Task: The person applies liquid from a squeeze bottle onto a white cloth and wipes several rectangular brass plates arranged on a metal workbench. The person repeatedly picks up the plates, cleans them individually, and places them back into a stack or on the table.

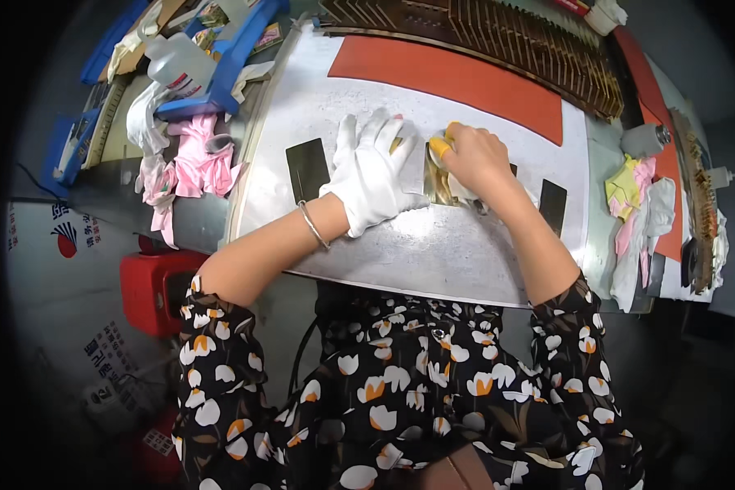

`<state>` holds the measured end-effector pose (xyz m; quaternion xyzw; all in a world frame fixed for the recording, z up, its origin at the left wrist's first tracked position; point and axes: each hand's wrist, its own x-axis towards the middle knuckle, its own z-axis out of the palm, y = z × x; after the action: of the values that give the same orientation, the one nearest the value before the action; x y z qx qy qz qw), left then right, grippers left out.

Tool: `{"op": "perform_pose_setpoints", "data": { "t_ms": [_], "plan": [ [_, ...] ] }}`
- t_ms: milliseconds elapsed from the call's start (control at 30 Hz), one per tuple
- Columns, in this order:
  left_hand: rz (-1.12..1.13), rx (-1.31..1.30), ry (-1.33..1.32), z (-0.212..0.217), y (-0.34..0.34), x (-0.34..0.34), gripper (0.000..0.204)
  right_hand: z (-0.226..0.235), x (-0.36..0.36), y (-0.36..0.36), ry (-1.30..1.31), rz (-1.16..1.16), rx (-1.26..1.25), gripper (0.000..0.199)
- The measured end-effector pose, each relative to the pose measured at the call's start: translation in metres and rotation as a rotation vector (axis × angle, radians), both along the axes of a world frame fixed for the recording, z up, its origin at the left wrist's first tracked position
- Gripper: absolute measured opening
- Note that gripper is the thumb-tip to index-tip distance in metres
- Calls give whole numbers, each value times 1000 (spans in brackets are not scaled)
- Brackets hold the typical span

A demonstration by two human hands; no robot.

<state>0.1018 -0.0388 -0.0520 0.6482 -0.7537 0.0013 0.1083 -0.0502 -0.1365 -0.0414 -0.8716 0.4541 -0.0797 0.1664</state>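
Observation:
My left hand (pixel 373 167), in a white glove, lies palm down on the light work surface (pixel 384 257) with its fingers stretched out. A small brass-coloured patch shows by its fingertips. Just right of it lies a shiny gold-toned flat plate (pixel 438 186). Over the plate's right side is my right hand (pixel 475 159), bare except for yellow finger covers (pixel 439 145). Its fingers are curled, and something whitish shows below them, too covered to name. A dark rectangular plate (pixel 307 167) lies left of my gloved hand. Another dark plate (pixel 553 207) lies right of my right forearm.
Along the far side stands a long slotted rack (pixel 514 41), with an orange-red mat (pixel 449 77) before it. At left are a blue tray (pixel 235 61), a white plastic bottle (pixel 178 64) and pink cloths (pixel 202 159). Gloves (pixel 645 220) and a grey bottle (pixel 645 140) lie right. A red stool (pixel 151 286) stands lower left.

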Motion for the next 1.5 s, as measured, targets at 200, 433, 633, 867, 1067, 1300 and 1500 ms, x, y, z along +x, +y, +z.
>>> {"op": "perform_pose_setpoints", "data": {
  "t_ms": [200, 433, 633, 867, 1067, 1300, 1500],
  "plan": [
    [-21, 23, 16, -3, -5, 6, 86, -12, 17, -2, 48, -40, 0, 21],
    [-92, 39, 33, -7, -12, 9, 85, -11, 11, 24, 121, -65, 31, 26],
    [-153, -8, 20, -10, -15, 11, 83, -12, 3, 44, 48, -70, -11, 24],
    [-216, 36, -17, -11, -18, 16, 92, -11, -8, 69, 78, -60, 12, 23],
    [-48, -3, 41, 8, 5, 58, 93, -4, -20, 95, 88, -10, 91, 28],
    [1, -69, -39, -6, 36, 83, 87, 35, 33, 62, 39, 65, 62, 32],
    [25, -15, -34, -5, 25, 83, 89, 1, 92, 19, 28, 54, 58, 22]
  ]
}}
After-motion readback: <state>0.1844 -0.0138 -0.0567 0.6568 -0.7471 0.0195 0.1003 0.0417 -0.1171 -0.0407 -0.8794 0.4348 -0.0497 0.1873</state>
